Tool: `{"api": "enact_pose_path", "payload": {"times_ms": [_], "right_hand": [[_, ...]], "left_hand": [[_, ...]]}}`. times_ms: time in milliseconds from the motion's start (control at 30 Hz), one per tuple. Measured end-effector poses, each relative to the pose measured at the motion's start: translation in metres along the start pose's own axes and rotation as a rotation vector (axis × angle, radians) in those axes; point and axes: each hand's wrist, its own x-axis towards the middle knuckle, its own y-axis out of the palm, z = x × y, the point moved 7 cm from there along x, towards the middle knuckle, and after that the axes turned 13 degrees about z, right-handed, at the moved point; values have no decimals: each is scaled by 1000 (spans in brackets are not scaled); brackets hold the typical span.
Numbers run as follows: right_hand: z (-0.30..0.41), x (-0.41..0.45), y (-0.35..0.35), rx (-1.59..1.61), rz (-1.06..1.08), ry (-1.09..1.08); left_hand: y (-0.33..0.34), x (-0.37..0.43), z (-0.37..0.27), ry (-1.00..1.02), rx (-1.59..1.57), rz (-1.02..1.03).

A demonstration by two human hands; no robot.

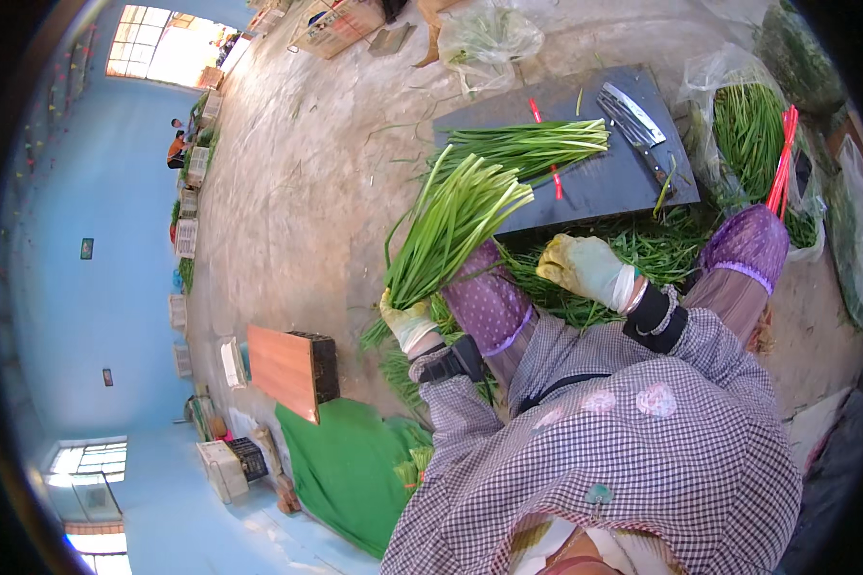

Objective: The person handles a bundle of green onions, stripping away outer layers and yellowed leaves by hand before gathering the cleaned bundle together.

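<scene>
My gloved left hand (407, 322) is closed around the lower part of a bunch of long green leafy stalks, likely garlic chives (453, 233), their pale ends fanned up and right. Over the loose greens (647, 248) between my knees, my gloved right hand (582, 269) is curled, with nothing visible in it. A second bunch (525, 140) lies on a dark board (604, 190) in front of me. A red tie (558, 183) runs beneath that bunch and shows on both sides. At the board's right lies a knife (636, 118) with a wet-looking blade.
Red ties (783, 162) stick up by my right knee. Right of the board stands a clear plastic bag of greens (747, 136); another bag (489, 39) lies beyond it. An orange-topped crate (284, 366) and green cloth (345, 467) are at left. Two people (177, 147) are by the far wall.
</scene>
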Motion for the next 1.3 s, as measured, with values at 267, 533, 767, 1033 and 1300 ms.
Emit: {"api": "enact_pose_path", "payload": {"times_ms": [267, 533, 767, 1033, 1300], "right_hand": [[4, 21, -29, 843, -301, -178], [-34, 115, -59, 673, -226, -62], [-4, 63, -68, 604, -552, -99], [-23, -26, -103, 1166, -525, -366], [-1, 0, -16, 539, -434, -139]], "left_hand": [[1, -2, -10, 97, 585, -41], [3, 4, -10, 74, 513, -152], [14, -2, 2, 0, 120, -155], [6, -6, 3, 11, 277, -274], [-4, 0, 6, 13, 281, -226]]}}
